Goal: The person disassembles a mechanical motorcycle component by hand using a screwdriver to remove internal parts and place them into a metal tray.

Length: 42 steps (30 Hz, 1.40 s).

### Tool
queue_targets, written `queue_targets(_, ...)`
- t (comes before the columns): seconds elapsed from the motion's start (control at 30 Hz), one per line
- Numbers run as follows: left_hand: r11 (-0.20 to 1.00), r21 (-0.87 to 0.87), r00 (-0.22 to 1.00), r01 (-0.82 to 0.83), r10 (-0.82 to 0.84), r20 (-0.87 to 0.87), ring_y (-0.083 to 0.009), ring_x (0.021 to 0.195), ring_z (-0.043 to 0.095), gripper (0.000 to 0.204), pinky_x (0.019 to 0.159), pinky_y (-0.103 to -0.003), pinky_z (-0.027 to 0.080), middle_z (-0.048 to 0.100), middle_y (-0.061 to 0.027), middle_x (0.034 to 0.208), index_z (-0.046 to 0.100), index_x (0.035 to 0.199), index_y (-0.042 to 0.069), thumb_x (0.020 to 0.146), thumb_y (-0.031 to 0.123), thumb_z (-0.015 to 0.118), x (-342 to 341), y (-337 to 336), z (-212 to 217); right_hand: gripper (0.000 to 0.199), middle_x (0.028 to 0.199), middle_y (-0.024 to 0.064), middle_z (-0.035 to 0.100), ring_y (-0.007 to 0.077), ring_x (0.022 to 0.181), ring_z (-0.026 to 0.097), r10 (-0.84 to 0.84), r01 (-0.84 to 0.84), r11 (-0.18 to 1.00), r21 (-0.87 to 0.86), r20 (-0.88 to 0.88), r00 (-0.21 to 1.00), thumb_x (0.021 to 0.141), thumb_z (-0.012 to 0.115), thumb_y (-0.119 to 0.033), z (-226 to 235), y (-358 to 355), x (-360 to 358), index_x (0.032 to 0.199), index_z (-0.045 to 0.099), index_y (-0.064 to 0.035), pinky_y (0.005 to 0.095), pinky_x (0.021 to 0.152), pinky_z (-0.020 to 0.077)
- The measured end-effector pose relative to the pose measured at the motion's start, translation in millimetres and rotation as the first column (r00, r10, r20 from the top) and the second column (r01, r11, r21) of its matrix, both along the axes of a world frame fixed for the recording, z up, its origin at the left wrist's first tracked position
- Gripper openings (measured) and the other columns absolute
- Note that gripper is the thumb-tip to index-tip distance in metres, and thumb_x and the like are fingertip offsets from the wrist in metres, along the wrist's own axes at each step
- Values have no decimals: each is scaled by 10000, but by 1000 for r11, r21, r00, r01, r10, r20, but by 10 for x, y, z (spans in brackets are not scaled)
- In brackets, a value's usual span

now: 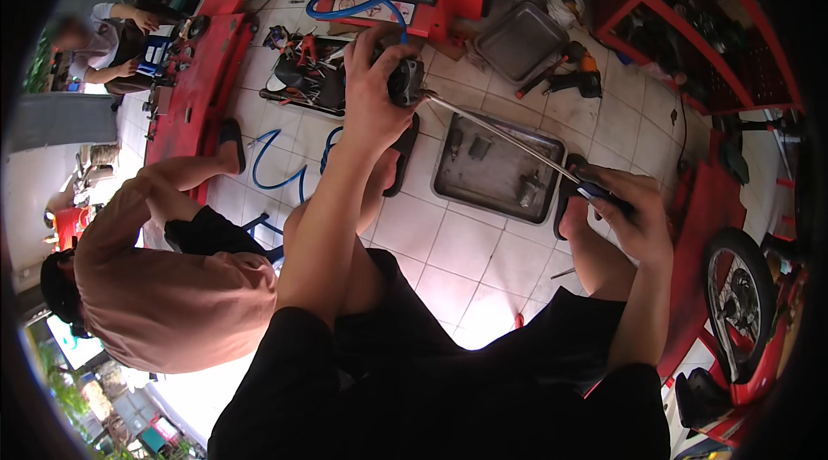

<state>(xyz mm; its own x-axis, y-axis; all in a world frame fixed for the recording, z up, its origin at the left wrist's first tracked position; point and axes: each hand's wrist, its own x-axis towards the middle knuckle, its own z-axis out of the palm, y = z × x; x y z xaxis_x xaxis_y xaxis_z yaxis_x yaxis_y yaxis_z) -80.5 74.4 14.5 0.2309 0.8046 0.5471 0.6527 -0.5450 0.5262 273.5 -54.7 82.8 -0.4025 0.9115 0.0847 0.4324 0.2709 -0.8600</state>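
Note:
My left hand (376, 85) is raised in front of me, its fingers closed around a dark, rounded metal part (405, 83). What kind of part it is, I cannot make out. In my right hand (636, 212) is a long screwdriver (500, 134), gripped by its dark handle. Its thin metal shaft slants up to the left and its tip meets the part, or lies right beside it. Below the shaft, on the tiles, a grey metal tray (442, 168) holds a few small metal pieces.
A tool tray (302, 72) full of hand tools lies beyond my left arm. Blue air hose (280, 180) coils nearby. A second grey tray (522, 44) and a power drill (580, 76) lie farther off. One person (172, 309) crouches at left; another (108, 46) sits beyond. A wheel (737, 305) stands right.

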Motion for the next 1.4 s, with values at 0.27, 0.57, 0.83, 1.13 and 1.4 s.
queue_targets(0.27,999,44,999,-10,12,-30,-389,1186,527,572,1002,-509,424,554,-136,1324,686,1081,111,578,160,954,49,-10,-33,423,853,180,704,251,680,706,17,-16,999,-29,12,1000,844,633,48,-40,-3,-19,1267,651,67,320,651,536)
queue_targets(0.57,998,38,998,-44,45,-37,-373,1191,541,558,1029,-509,405,555,-142,1314,692,1075,102,591,174,958,48,-19,-22,424,842,180,700,253,692,707,-14,13,999,-41,-23,1000,834,641,42,-71,-15,-42,1257,668,46,323,655,535)
queue_targets(0.83,998,38,999,-47,48,-16,-388,1150,523,502,981,-491,448,548,-137,1283,700,1060,106,604,80,908,62,-25,-61,397,762,146,676,216,562,677,16,-19,997,-74,-39,999,853,620,46,-95,-26,-27,1247,671,50,288,554,508)
queue_targets(1.13,998,-66,999,5,-2,42,-447,1185,456,409,1021,-522,411,504,-196,1237,662,1053,59,664,-54,713,165,-118,-73,292,954,229,738,381,912,745,-80,80,997,4,139,987,801,671,24,-105,-108,-52,1089,708,42,388,788,574)
queue_targets(1.4,993,-114,998,31,-25,52,-430,1148,452,430,990,-505,419,482,-184,1227,658,1051,54,652,-100,694,129,-127,-71,430,1194,173,715,343,897,674,-92,-172,931,321,664,742,748,628,1,-42,-266,-164,1171,689,-45,430,750,484)
